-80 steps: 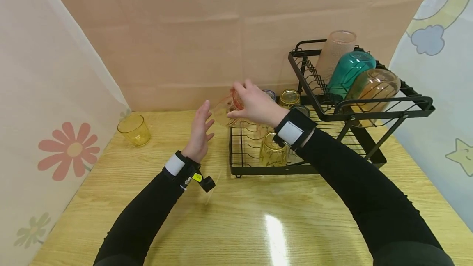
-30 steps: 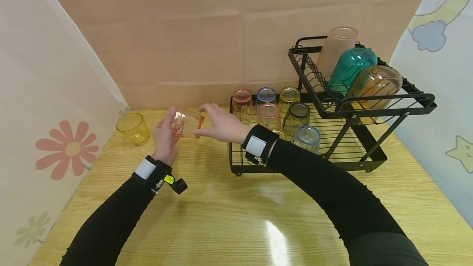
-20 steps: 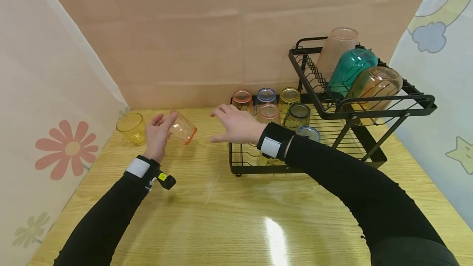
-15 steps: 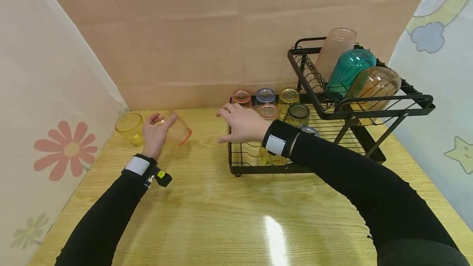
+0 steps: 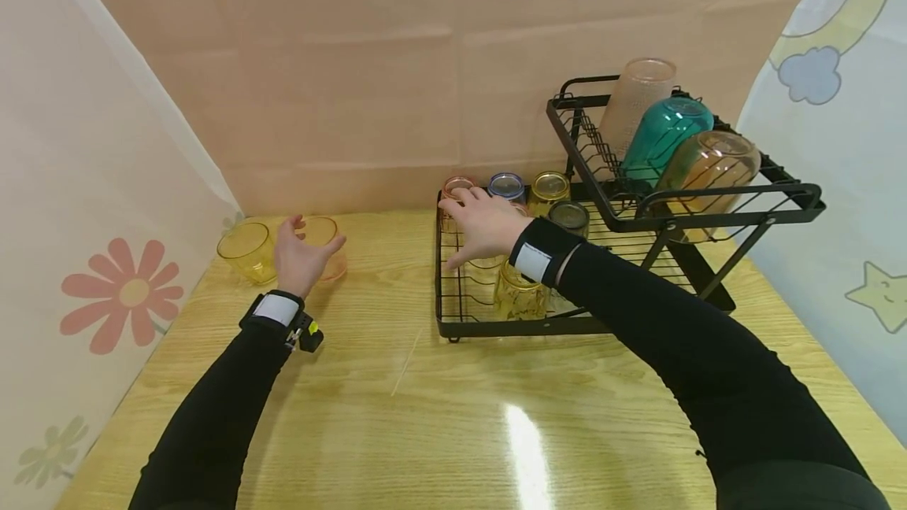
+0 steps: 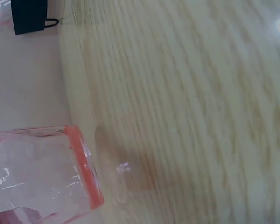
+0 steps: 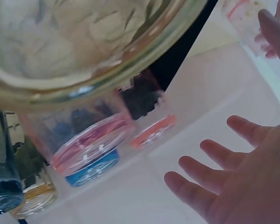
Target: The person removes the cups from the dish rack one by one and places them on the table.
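At the left side of the wooden table [image 5: 453,431], my left hand [image 5: 301,262] holds a clear pink glass [image 5: 331,267] between thumb and fingers. The glass stands upright in the head view. In the left wrist view, its thick base [image 6: 86,168] is close to the table. A yellow glass [image 5: 248,252] stands just left of this hand. My right hand [image 5: 489,227] is over the left part of the black dish rack [image 5: 496,329], fingers spread and holding nothing. Beneath and around it are upside-down glasses, including a yellow one [image 5: 520,293] and a pink one [image 7: 93,144].
On the rack's lower level are also a blue glass [image 5: 506,186], another yellow glass [image 5: 549,187] and a grey glass [image 5: 569,217]. The raised tier [image 5: 737,217] bears a tall pink glass [image 5: 638,105], a teal one [image 5: 666,140] and an amber one [image 5: 712,171].
The pink glass was carried left from the rack, passed from my right hand to my left, and turned from tilted to upright beside the yellow glass. My right hand moved back over the rack.
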The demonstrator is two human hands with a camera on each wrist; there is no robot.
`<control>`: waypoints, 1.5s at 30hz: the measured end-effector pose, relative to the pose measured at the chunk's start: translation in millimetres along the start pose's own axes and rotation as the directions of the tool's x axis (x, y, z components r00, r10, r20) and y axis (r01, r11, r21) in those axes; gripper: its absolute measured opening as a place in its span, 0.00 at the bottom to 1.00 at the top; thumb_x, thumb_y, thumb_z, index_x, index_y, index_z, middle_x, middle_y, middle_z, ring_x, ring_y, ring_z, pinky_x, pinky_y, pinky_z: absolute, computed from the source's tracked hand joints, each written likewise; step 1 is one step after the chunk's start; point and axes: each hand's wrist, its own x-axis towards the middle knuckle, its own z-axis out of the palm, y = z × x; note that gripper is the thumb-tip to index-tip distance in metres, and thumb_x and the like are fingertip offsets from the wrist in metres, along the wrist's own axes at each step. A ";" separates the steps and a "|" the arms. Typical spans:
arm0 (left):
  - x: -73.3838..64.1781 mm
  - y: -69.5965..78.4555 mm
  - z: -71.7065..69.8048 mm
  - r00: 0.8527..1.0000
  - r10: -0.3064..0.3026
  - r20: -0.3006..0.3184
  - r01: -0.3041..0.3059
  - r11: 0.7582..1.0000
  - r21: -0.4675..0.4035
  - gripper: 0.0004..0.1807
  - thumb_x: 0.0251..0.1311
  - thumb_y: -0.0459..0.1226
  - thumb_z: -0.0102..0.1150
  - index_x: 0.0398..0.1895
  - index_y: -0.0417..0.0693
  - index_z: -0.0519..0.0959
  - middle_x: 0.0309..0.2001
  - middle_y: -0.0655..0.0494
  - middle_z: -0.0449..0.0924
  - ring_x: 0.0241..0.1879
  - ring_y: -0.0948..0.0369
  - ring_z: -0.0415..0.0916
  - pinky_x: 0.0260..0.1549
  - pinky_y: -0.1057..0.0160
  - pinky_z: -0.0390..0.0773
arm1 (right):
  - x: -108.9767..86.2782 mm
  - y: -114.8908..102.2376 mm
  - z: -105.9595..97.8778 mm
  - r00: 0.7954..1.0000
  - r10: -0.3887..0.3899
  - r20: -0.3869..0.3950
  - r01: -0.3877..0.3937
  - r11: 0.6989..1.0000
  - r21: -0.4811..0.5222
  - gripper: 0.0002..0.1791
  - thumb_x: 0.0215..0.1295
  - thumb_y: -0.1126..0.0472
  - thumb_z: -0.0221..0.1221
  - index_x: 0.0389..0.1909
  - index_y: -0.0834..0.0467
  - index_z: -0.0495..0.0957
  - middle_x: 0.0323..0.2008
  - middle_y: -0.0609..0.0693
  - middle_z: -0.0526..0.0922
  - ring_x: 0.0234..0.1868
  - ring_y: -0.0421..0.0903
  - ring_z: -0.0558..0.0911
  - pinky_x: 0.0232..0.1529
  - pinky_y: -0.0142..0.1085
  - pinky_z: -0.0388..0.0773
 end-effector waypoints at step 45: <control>27.2 20.7 -44.3 0.901 0.334 0.276 -0.433 0.650 0.624 0.55 0.42 0.67 0.55 0.68 0.48 0.50 0.65 0.34 0.48 0.62 0.36 0.45 0.52 0.32 0.47 | 55.2 38.6 -16.5 0.988 0.157 -0.008 -0.157 0.987 0.037 0.65 0.34 0.35 0.68 0.71 0.51 0.42 0.69 0.60 0.42 0.67 0.60 0.47 0.50 0.52 0.65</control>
